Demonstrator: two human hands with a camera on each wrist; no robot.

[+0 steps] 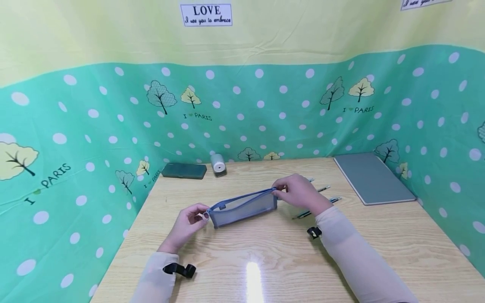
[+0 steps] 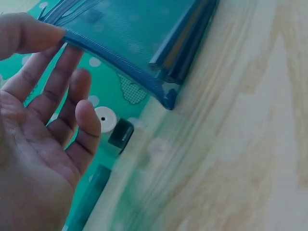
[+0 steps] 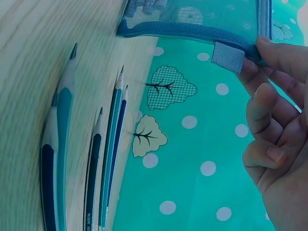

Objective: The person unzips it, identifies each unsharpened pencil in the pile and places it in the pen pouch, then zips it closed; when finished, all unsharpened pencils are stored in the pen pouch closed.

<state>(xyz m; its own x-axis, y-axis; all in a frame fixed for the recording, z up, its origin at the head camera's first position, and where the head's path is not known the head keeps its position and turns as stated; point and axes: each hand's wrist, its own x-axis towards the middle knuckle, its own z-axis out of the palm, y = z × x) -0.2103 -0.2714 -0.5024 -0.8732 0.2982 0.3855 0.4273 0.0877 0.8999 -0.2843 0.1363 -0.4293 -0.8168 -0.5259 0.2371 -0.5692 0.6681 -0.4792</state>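
Note:
A blue mesh zip pencil pouch [image 1: 244,210] is held slightly above the table, its long top opening parted. My left hand [image 1: 186,224] pinches its left end by the zipper, between thumb and forefinger, the other fingers loosely bent. At the opposite end my right hand [image 1: 298,192] pinches the top corner, near a small fabric tab [image 3: 228,57]. Through the mesh, a few dark stick-like things [image 2: 180,45] show inside; their kind is hard to tell. Several sharpened pencils [image 3: 65,115] lie on the table beside and partly behind my right hand.
A dark green case [image 1: 184,171] lies at the back left, near a small grey-and-white cylindrical device [image 1: 218,164]. A grey notebook [image 1: 373,179] lies at the back right. Green patterned cloth [image 1: 261,113] hangs around the wooden table [image 1: 227,261].

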